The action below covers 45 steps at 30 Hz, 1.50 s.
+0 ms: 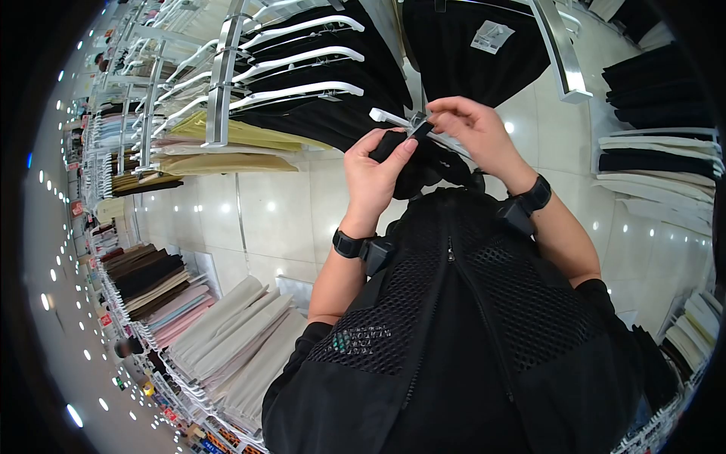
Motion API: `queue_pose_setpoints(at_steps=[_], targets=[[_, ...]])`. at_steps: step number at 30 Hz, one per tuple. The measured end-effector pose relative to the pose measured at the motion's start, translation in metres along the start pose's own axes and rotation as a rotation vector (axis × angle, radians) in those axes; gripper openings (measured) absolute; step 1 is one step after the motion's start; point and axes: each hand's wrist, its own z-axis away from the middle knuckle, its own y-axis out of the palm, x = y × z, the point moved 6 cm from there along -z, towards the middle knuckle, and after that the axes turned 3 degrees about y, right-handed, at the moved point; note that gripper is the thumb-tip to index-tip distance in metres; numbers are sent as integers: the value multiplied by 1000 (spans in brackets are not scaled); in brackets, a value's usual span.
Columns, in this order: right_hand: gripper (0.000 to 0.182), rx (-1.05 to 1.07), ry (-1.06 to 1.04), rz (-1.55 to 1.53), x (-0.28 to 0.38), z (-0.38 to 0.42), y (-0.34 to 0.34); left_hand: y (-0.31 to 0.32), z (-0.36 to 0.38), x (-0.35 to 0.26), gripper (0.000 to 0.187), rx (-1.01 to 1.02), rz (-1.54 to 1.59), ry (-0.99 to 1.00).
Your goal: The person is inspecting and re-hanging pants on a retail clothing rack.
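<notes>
In front of my chest, my left hand (372, 172) is closed around a bunched black garment (389, 145), its thumb pressed on top. A white clip hanger (387, 116) sticks out just above that hand, with a small metal clip (418, 119) at the garment's edge. My right hand (478, 135) has its fingertips drawn together at the clip, its other fingers curled. What lies between those fingertips is too small to make out. More of the black cloth hangs below, between both hands and my body. Its full shape is hidden.
Black garments on white hangers (302, 91) hang from a metal rack ahead left. Another black garment with a white tag (492, 36) hangs ahead, beside a metal rail end (576, 95). Folded or hanging clothes (234, 340) line the left, with more racks (658, 159) right. Shiny tiles (280, 204) cover the floor.
</notes>
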Motion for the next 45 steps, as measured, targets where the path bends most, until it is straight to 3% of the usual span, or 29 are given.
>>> queue_pose_setpoints(at_steps=[6, 9, 15, 24, 27, 29, 30, 31, 34, 35, 37, 40, 41, 42, 43, 45], targets=[[36, -221, 68, 135, -31, 20, -75, -20, 2, -16, 20, -104, 83, 32], [36, -270, 206, 234, -83, 41, -111, -26, 4, -29, 19, -158, 171, 30], [44, -47, 439, 319, -139, 66, -107, -35, 6, -53, 22, -205, 204, 76], [46, 124, 367, 349, -121, 45, -77, -53, 2, -68, 26, -292, 258, 179], [56, 263, 448, 384, -128, 46, -66, -63, 3, -65, 27, -329, 262, 196], [64, 285, 372, 228, -125, 47, -51, -66, 4, -65, 22, -335, 312, 200], [78, 351, 358, 247, -124, 45, -46, -67, 5, -66, 22, -341, 312, 200], [78, 356, 359, 248, -123, 45, -43, -66, 6, -68, 21, -344, 335, 200], [101, 379, 296, 400, -100, 35, -25, -63, 8, -67, 21, -341, 379, 190], [101, 379, 295, 401, -95, 30, -20, -62, 8, -67, 21, -335, 401, 180], [104, 392, 424, 686, -92, 23, -14, -59, 10, -68, 22, -347, 415, 167], [92, 344, 389, 679, -132, 11, -22, -60, 11, -69, 23, -353, 450, 157], [87, 291, 325, 623, -130, 6, -19, -60, 12, -69, 23, -346, 469, 160], [67, 208, 202, 646, -123, 7, -21, -62, 12, -67, 23, -349, 469, 158], [67, 211, 202, 647, -122, 10, -25, -67, 12, -64, 22, -366, 470, 161], [51, 128, 262, 492, -82, 13, -26, -74, 12, -63, 22, -387, 470, 163]])
